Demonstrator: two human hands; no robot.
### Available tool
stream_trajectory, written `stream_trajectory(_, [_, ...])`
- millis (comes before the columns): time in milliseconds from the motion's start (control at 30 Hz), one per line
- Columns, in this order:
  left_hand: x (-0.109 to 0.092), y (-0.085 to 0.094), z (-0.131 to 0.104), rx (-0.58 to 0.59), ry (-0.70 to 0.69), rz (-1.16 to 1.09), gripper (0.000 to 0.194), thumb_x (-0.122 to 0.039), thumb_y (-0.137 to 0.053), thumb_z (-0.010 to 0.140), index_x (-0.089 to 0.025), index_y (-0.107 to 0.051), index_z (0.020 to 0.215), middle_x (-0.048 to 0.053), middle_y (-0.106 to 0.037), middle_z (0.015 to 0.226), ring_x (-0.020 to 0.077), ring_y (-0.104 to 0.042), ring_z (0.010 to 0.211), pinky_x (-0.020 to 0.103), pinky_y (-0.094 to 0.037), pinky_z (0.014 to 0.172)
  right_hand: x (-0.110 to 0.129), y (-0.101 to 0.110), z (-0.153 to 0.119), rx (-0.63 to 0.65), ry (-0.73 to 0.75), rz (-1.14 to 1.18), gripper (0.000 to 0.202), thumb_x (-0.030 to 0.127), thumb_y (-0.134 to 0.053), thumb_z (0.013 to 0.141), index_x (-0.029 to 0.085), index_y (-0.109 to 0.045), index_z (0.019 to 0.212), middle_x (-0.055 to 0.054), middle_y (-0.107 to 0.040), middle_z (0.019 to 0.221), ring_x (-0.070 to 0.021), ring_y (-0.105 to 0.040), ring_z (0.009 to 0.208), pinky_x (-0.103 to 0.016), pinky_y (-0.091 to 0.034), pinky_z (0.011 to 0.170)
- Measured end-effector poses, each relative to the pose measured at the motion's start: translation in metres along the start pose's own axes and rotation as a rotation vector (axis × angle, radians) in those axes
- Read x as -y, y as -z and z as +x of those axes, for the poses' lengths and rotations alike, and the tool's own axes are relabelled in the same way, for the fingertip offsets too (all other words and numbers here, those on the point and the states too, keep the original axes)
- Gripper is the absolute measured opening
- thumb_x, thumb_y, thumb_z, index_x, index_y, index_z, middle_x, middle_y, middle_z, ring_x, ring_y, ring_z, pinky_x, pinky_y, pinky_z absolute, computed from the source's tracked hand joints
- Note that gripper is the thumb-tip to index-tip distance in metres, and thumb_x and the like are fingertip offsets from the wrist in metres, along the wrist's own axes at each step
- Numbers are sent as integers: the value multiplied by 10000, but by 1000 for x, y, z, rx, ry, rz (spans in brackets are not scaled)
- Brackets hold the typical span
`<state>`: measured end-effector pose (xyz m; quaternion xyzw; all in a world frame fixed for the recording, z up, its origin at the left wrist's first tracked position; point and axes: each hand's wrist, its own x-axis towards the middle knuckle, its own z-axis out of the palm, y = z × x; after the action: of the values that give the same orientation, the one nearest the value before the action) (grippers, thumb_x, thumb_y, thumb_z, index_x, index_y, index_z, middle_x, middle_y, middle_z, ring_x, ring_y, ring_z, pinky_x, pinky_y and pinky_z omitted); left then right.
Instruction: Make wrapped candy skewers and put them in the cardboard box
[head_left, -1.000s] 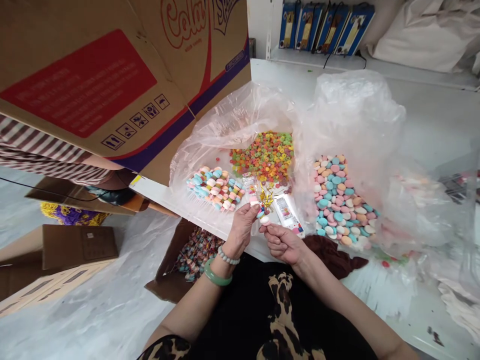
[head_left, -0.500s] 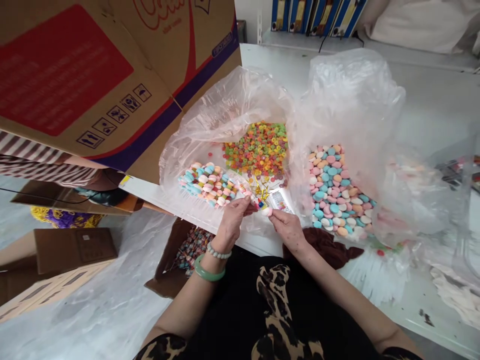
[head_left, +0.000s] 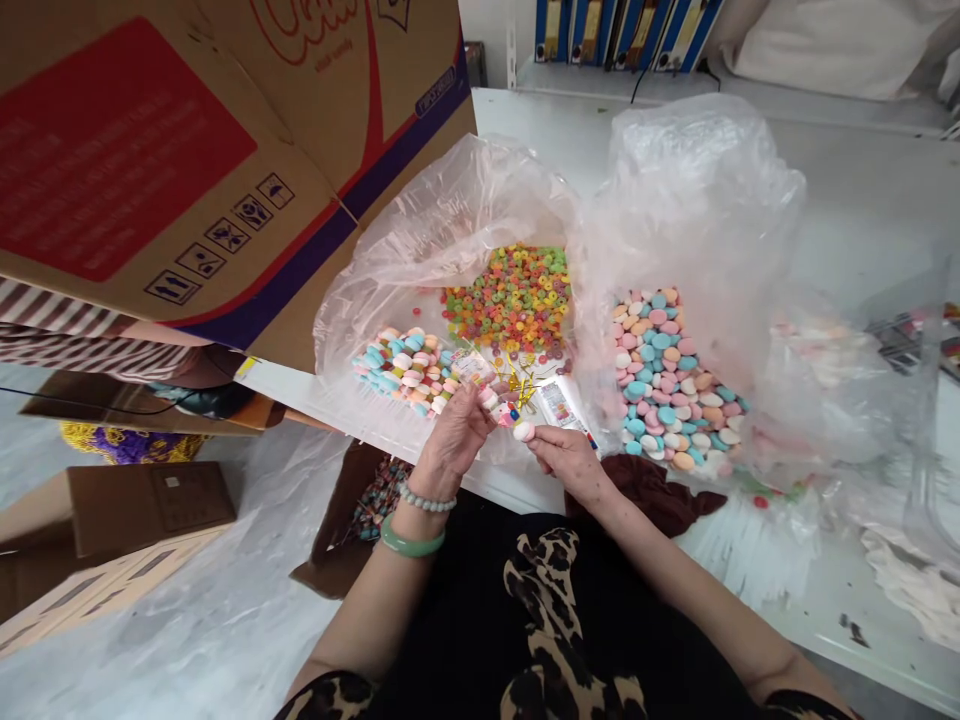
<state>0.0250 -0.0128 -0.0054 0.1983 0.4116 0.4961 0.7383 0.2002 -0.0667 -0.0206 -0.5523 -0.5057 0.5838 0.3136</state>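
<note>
**Both hands pinched on one short candy string at desk edge**

Near: left hand [head_left: 452, 440], wearing a green bangle and white bead bracelet, is closed with fingertips pinching the upper-left end of a short string of pastel candy pieces [head_left: 510, 415]. Right hand [head_left: 568, 458] pinches the lower-right end, at a white-pink round candy [head_left: 523, 431]. String's long axis runs upper-left to lower-right between the two hands; both touch it, neither is nearer.

String sits just above the front edge of the white desk [head_left: 862, 230], over the person's lap.

Just beyond the hands: gold twist ties [head_left: 519, 385] and a small printed packet [head_left: 559, 402] on clear plastic sheeting [head_left: 450, 220].

Further: pile of strung pastel candies [head_left: 401, 368] ahead-left, heap of small multicoloured ring candies [head_left: 514, 300] straight ahead, heap of pastel disc candies [head_left: 664, 375] ahead-right in a clear bag.

Far left: brown cardboard carton with red panel [head_left: 187, 150], tilted over the desk corner.
</note>
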Motion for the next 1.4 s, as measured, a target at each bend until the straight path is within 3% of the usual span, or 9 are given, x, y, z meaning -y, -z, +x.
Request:
stream_trajectory(267, [36,-20,-5,-48,-16,-163,339,-467,-653,845,-146,-642,954,68,-696,868,201,-692,862,286,-547,710,0,-4,8,55,-324,483,338,443,-686,661,150,-674,828,75,-428,438,-48,-230,369,-225,-96,399])
stream_trajectory(367, [41,-23,-5,-42,55,-188,365,-502,-605,869,-143,-630,931,60,-678,818,196,-694,833,320,-548,778,1,-1,7,69,-269,405,312,451,-654,712,158,-672,819,71,-440,459,-52,-272,378,-212,-151,392])
stream_trajectory(500, [35,-19,-2,-54,62,-180,378,-509,-542,905,-140,-621,927,58,-667,772,195,-693,798,337,-549,788,2,10,5,150,-62,39,230,426,-610,798,206,-670,832,32,-592,605,-99,-503,534,-221,-381,520])
stream_trajectory(633, [34,-18,0,-57,14,-143,371,-488,-504,930,-139,-629,922,57,-672,774,198,-693,827,334,-540,811,7,13,7,46,-25,-95,266,465,-547,856,221,-649,829,18,-643,674,-124,-583,599,-254,-460,617])
stream_trajectory(800, [37,-26,-2,-89,31,-101,394,-505,-490,933,-139,-638,931,78,-694,850,195,-686,887,325,-515,855,8,-1,13,-37,-165,137,286,488,-579,797,216,-547,712,45,-576,579,-103,-507,433,-234,-393,456])
stream_trajectory(933, [39,-31,-4,-78,44,-38,390,-511,-511,920,-145,-643,954,78,-696,891,185,-669,887,321,-503,861,2,-6,15,-240,-136,-54,249,420,-629,748,219,-535,635,56,-545,529,-102,-468,434,-237,-364,467])
stream_trajectory(1033, [42,-30,-5,-35,9,32,339,-478,-597,873,-151,-653,938,55,-684,889,162,-641,849,295,-497,830,0,-4,15,-308,-106,-115,266,409,-621,750,217,-531,590,47,-528,513,-112,-453,476,-243,-352,491])
stream_trajectory(1200, [41,-24,-6,-19,61,135,311,-455,-701,784,-160,-643,862,37,-667,860,146,-617,766,278,-497,740,-1,3,15,-303,-71,46,248,438,-636,741,218,-569,649,52,-498,493,-112,-413,474,-249,-322,477])
stream_trajectory(1400, [40,-21,-8,-188,-194,410,216,-346,-764,731,-171,-637,737,-11,-613,702,100,-529,613,220,-415,610,-3,4,16,-264,-119,191,248,437,-640,745,218,-559,661,49,-513,488,-100,-383,414,-257,-286,424])
